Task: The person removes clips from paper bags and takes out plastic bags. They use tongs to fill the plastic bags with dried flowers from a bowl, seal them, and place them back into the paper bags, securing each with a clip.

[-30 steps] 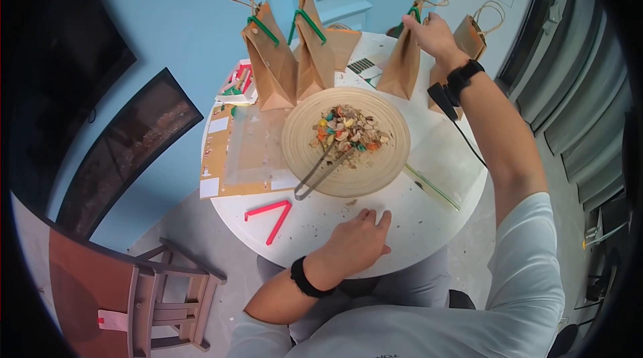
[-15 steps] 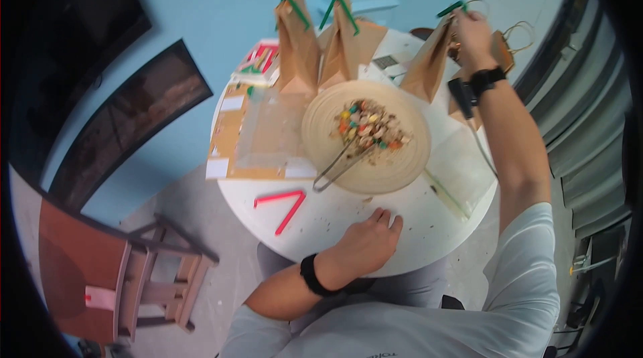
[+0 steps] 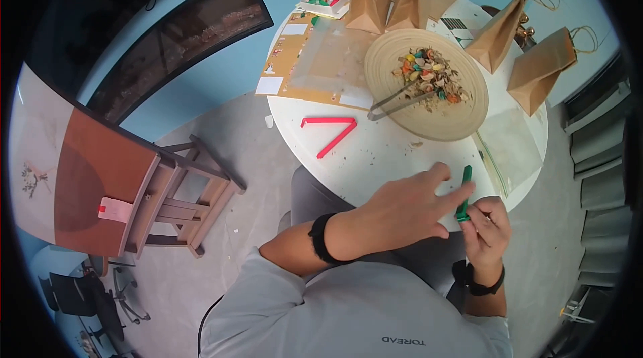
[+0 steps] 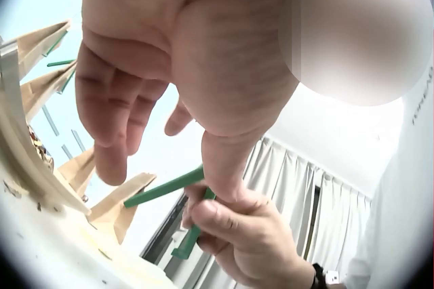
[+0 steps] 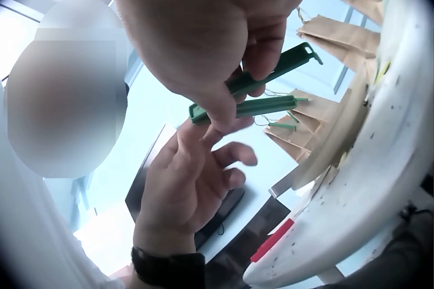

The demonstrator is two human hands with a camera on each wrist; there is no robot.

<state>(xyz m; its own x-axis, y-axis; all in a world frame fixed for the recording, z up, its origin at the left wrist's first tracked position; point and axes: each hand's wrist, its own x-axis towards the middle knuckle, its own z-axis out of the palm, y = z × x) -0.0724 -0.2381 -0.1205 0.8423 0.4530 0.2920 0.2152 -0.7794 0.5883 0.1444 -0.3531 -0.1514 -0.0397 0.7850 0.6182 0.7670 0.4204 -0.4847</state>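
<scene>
My right hand (image 3: 489, 227) pinches a green bag sealing clip (image 3: 462, 212) between thumb and fingers, close over the table's front edge. In the right wrist view the clip (image 5: 268, 106) stands part way open, its two arms joined at one end. My left hand (image 3: 402, 210) reaches in beside it with fingers spread. In the left wrist view the left thumb overlaps the clip (image 4: 163, 191) near the right hand's fingertips. A red sealing clip (image 3: 328, 119) lies spread in a V on the white table, left of both hands.
A round plate (image 3: 382, 66) of dried potpourri-like pieces bears metal tongs (image 3: 395, 105). Paper bags (image 3: 499, 36) stand behind it, two with green clips. A clear zip bag (image 3: 516, 147) lies at right, a tray of clips (image 3: 311, 8) at back left.
My right hand has left the top of a paper bag and come back to the front with the green clip. The left hand has moved up to it. The head view has shifted.
</scene>
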